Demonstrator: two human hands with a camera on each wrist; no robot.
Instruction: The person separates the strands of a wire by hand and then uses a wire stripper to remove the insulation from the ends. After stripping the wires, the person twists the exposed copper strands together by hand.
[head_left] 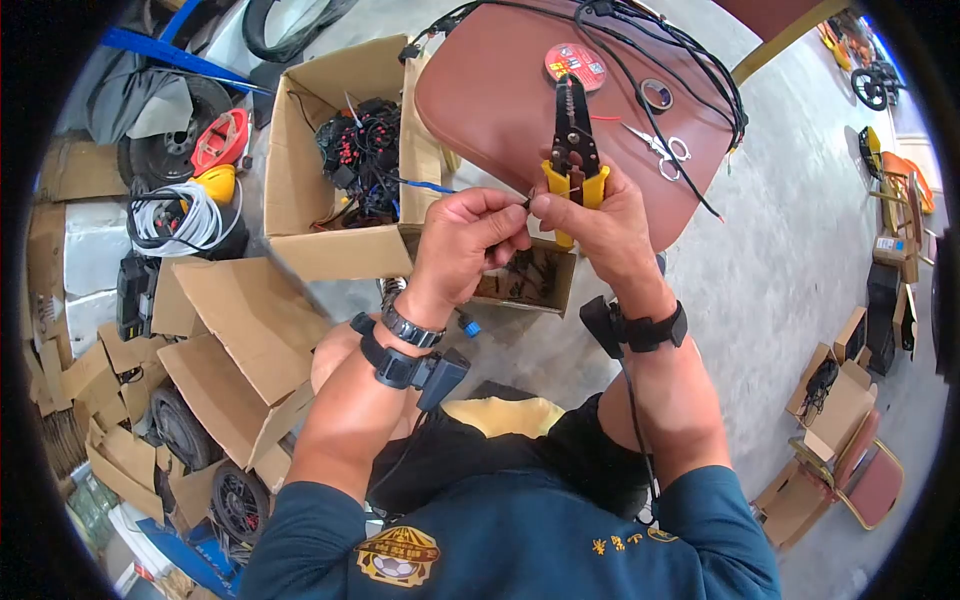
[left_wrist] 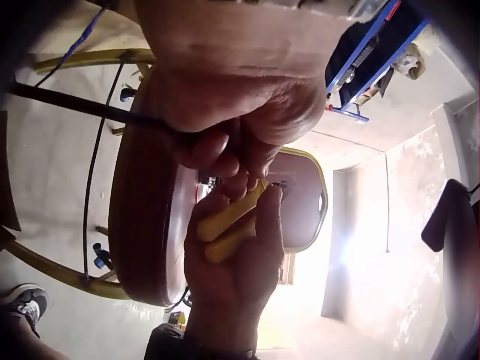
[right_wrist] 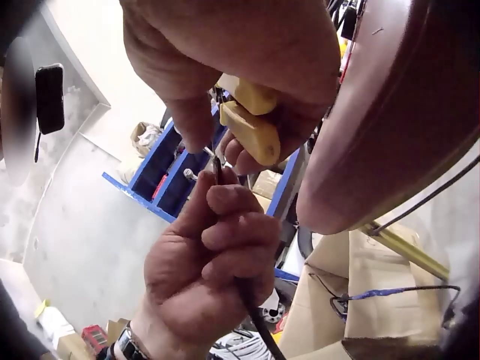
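Observation:
My left hand (head_left: 478, 232) pinches the end of a thin black cable (right_wrist: 250, 304) between thumb and curled fingers; the cable runs back through the fist. My right hand (head_left: 590, 222) grips the yellow handles (right_wrist: 251, 124) of a wire stripper (head_left: 573, 140), whose black head points away over the chair seat. The right hand's fingertips meet the cable end right beside the left hand's fingertips. In the left wrist view the left hand (left_wrist: 225, 105) holds the cable (left_wrist: 75, 106) above the right hand (left_wrist: 236, 259), which is wrapped round the yellow handles (left_wrist: 229, 223).
A maroon chair seat (head_left: 490, 90) lies ahead with scissors (head_left: 660, 148), a red tape roll (head_left: 575, 65), a black tape roll (head_left: 656, 95) and black cables (head_left: 700, 60). A cardboard box (head_left: 300, 130) of wiring stands left, a small box (head_left: 530, 282) below the hands. Wheels and flattened cartons crowd the left floor.

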